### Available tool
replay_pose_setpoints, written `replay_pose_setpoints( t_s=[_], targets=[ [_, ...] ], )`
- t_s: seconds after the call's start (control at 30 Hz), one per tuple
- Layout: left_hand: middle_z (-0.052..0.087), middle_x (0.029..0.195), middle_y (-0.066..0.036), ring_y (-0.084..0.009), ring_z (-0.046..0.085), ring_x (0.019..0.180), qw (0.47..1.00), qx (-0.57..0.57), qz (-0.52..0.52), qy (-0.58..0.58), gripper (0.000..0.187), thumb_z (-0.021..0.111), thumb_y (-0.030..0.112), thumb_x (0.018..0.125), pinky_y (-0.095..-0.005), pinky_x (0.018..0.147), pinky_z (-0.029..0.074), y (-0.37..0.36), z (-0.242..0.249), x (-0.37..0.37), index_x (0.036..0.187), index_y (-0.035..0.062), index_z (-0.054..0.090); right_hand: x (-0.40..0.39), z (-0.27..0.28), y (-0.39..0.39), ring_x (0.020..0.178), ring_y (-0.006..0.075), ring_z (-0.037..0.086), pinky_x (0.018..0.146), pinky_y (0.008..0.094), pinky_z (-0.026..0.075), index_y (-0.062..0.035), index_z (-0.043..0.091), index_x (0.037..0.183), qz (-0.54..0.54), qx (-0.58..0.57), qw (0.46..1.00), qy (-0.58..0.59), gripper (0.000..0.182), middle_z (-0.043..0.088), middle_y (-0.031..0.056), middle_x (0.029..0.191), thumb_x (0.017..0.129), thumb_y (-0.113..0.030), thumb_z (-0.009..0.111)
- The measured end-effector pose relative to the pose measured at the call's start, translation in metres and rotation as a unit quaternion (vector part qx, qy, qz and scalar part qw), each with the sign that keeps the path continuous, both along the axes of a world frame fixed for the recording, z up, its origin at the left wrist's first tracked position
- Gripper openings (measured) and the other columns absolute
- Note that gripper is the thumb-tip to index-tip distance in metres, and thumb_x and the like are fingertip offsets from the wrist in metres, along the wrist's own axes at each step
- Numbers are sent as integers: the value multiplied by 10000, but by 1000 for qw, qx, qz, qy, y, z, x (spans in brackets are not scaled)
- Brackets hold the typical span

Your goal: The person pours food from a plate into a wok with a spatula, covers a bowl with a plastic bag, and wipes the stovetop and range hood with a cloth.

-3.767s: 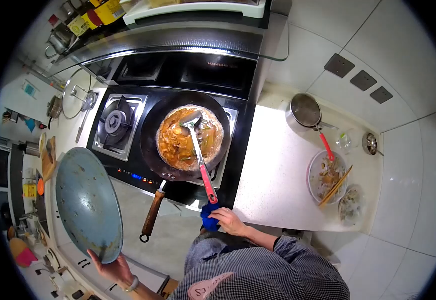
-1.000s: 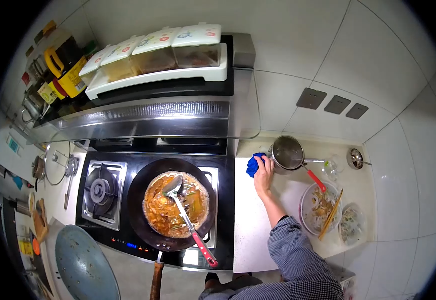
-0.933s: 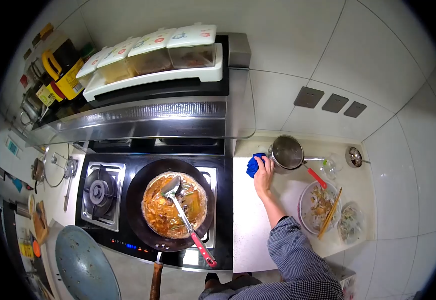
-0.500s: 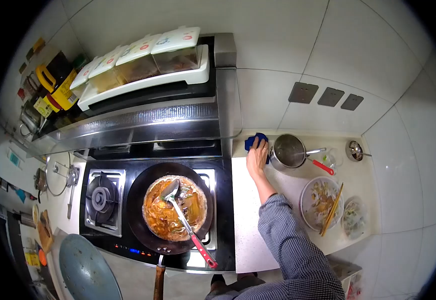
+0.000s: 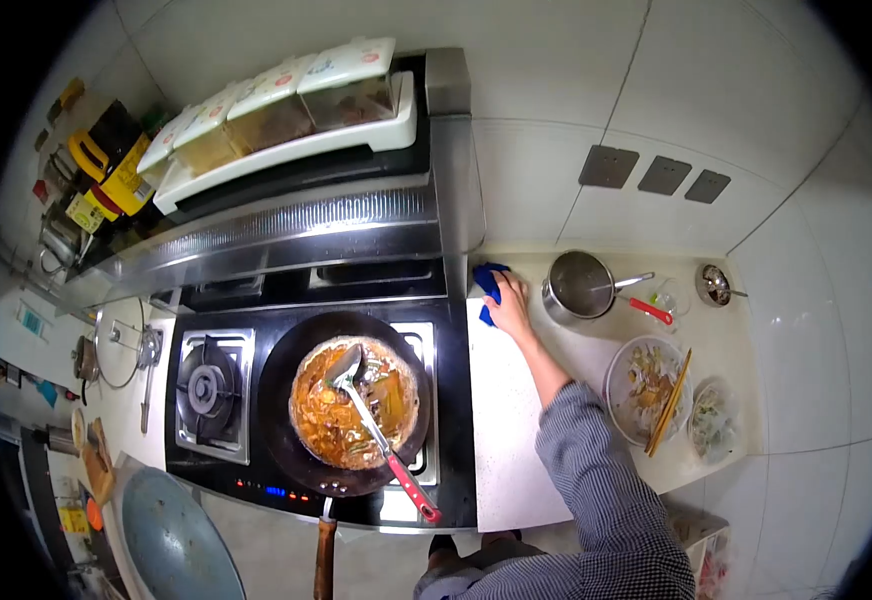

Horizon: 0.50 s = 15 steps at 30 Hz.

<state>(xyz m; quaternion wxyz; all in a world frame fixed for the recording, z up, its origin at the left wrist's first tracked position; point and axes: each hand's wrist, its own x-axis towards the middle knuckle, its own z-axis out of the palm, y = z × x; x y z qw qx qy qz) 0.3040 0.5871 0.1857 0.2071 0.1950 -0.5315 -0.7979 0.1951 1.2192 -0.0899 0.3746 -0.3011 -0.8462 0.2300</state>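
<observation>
Though near stove edge (image 5: 471, 420), right hand (image 5: 509, 303) on cloth (image 5: 486, 280), saucepan (image 5: 578, 285) apart

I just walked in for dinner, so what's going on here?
The person's right hand is on a crumpled blue cloth on the white counter, beside a round steel saucepan. A round black wok holding orange-brown food sits on the black stove, a red-handled metal spatula resting in it. The left hand is out of view.

I count four lidded containers (image 5: 259, 125), three wall plates (image 5: 665, 175), two chopsticks (image 5: 670, 403), one wok (image 5: 278, 418), one saucepan (image 5: 556, 304), one spatula (image 5: 372, 427), one blue cloth (image 5: 487, 283).
</observation>
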Motion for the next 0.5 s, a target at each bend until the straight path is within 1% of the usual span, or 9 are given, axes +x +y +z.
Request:
replay_pose_setpoints(
  t_s=[0.03, 0.13, 0.17, 0.23, 0.27, 0.3, 0.33, 0.47, 0.5],
  targets=[
    [430, 1346, -242, -381, 408, 1230, 997, 79, 7, -4, 764, 764, 202, 722, -491, 1059, 357, 6, 6, 2, 1326, -80, 391, 3, -8, -1, 1053, 343, 484, 960, 430, 367, -80, 581, 1129, 4, -5, 1000, -5, 407, 585, 131, 1096, 741, 41, 577],
    [379, 1389, -235, -376, 372, 1261, 997, 74, -2, 9, 782, 748, 200, 739, -488, 1085, 310, 13, 9, 3, 1354, -69, 349, 19, -6, -20, 1088, 341, 483, 980, 432, 363, -69, 600, 1099, 145, -50, 988, -30, 355, 577, 124, 1145, 766, 49, 569],
    [388, 1385, -237, -372, 382, 1257, 998, 65, 1, 3, 778, 751, 213, 734, -484, 1069, 332, 13, 10, 3, 1347, -67, 364, 33, -18, -36, 1080, 298, 507, 994, 432, 368, -86, 617, 1085, 160, -14, 985, -64, 359, 583, 100, 1152, 770, 73, 548],
    [391, 1382, -238, -370, 383, 1255, 997, 83, -4, 2, 758, 741, 200, 748, -489, 1068, 330, 7, 8, 4, 1348, -68, 363, 84, 7, -94, 1037, 296, 520, 965, 422, 381, -56, 623, 1046, 264, -67, 954, -127, 313, 603, 117, 1101, 798, 79, 490],
    [394, 1380, -239, -368, 385, 1254, 995, 99, -8, 3, 738, 730, 188, 762, -494, 1066, 329, 2, 7, 6, 1349, -68, 363, 113, -5, -127, 1018, 301, 540, 960, 426, 382, -48, 625, 1022, 276, 68, 946, -154, 305, 618, 117, 1059, 789, 73, 471],
    [394, 1380, -239, -368, 385, 1254, 995, 100, -5, 0, 738, 730, 188, 762, -494, 1066, 329, -6, 2, 6, 1349, -68, 363, 139, -16, -156, 1014, 299, 554, 953, 428, 386, -41, 625, 995, 345, -4, 935, -83, 288, 621, 114, 1030, 767, 47, 474],
    [396, 1380, -237, -367, 388, 1253, 995, 97, -7, 6, 703, 706, 177, 788, -498, 1071, 320, -17, -5, 6, 1350, -68, 362, 170, -30, -190, 1035, 293, 553, 958, 429, 382, -43, 626, 969, 385, -1, 919, -87, 280, 620, 119, 1005, 734, 33, 494],
    [406, 1381, -230, -369, 389, 1255, 990, 136, -6, 26, 600, 632, 150, 855, -503, 1088, 291, 5, 8, 8, 1349, -68, 370, 264, 2, -272, 1008, 266, 555, 923, 378, 411, -69, 640, 997, 558, -239, 786, -119, 383, 606, 99, 1042, 670, 76, 502],
    [413, 1383, -223, -375, 377, 1268, 993, 118, -10, 29, 600, 630, 166, 853, -508, 1096, 277, 16, 13, 9, 1348, -63, 378, 270, 4, -273, 1019, 274, 556, 926, 384, 416, -62, 637, 1008, 543, -309, 771, -123, 392, 606, 104, 1057, 668, 71, 494]
  ],
)
